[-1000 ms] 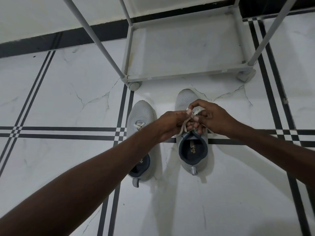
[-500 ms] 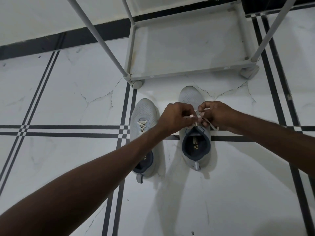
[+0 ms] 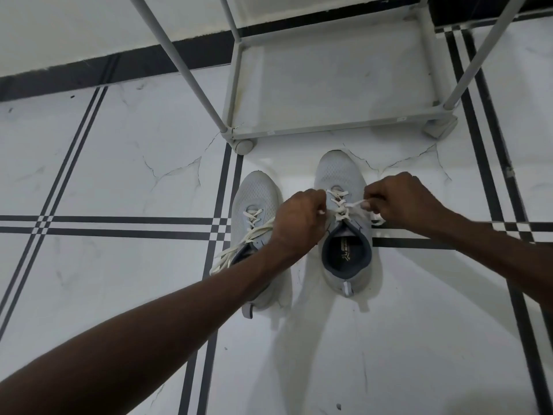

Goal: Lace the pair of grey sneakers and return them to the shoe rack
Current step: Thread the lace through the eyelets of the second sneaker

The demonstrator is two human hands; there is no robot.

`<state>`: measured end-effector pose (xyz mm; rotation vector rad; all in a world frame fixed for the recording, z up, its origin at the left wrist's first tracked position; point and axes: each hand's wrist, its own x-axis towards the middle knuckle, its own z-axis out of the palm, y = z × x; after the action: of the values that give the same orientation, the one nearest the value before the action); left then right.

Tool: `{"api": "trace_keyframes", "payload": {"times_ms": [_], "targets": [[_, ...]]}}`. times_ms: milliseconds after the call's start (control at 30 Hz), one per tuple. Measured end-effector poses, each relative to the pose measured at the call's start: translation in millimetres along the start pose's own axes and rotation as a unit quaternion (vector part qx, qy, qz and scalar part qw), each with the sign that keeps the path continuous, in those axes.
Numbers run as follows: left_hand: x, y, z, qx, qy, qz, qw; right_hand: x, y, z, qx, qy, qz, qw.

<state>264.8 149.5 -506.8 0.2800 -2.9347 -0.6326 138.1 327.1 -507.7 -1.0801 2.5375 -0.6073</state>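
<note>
Two grey sneakers stand side by side on the floor, toes toward the rack. The right sneaker [image 3: 341, 178] has a cream lace [image 3: 339, 205] crossed up its front. My left hand [image 3: 297, 221] pinches one end of that lace at the shoe's left side. My right hand [image 3: 399, 202] pinches the other end at the right side, pulled taut. The left sneaker [image 3: 254, 193] is partly hidden under my left forearm; its loose lace ends [image 3: 236, 250] trail off to the left.
The grey shoe rack [image 3: 329, 127] stands just beyond the sneakers, its bottom shelf bare, with slanted poles [image 3: 179, 67] and round feet [image 3: 244, 145]. The floor is white marble tile with black stripes. A white wall with a black skirting runs along the top left.
My hands have pulled apart sideways, drawing the lace ends out over the right sneaker. The left sneaker's loose laces have come into sight as my forearm shifted.
</note>
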Motion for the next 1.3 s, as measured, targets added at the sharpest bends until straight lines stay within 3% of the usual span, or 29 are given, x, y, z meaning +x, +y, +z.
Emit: {"api": "trace_keyframes", "payload": {"times_ms": [200, 333, 400, 567, 867, 1000, 1067, 1167, 1300], "targets": [[-17.3, -2.0, -2.4, 0.106, -0.111, 0.055, 0.987, -5.7, 6.7, 14.7, -0.136, -0.044, -0.090, 0.986], [-18.8, 8.9, -4.8, 0.269, -0.155, 0.095, 0.946, -7.2, 6.5, 14.7, -0.205, -0.040, -0.122, 0.970], [-21.7, 7.0, -7.0, 0.300, -0.176, 0.115, 0.931, -9.8, 12.9, 12.2, -0.236, -0.055, -0.129, 0.962], [-25.4, -2.2, -12.9, 0.247, -0.197, 0.105, 0.943, -2.8, 32.0, 10.8, -0.249, -0.051, -0.168, 0.953], [-36.8, 2.3, -16.2, 0.178, -0.200, 0.144, 0.953, -1.2, 32.9, 14.1, -0.261, -0.049, -0.138, 0.954], [-32.9, -0.6, -20.5, 0.178, -0.231, 0.098, 0.952, -6.2, 34.6, 21.2, -0.246, -0.025, -0.147, 0.958], [-29.3, -12.5, -21.4, 0.170, -0.199, 0.035, 0.965, -13.6, 34.9, 24.1, -0.248, -0.009, -0.147, 0.957], [-27.2, -22.1, -20.5, 0.073, -0.086, -0.021, 0.993, -22.0, 32.7, 32.0, -0.248, 0.058, -0.125, 0.959], [-28.7, 1.8, -3.5, 0.047, -0.119, 0.015, 0.992, -26.1, 5.7, 45.4, -0.150, 0.057, -0.164, 0.973]]}}
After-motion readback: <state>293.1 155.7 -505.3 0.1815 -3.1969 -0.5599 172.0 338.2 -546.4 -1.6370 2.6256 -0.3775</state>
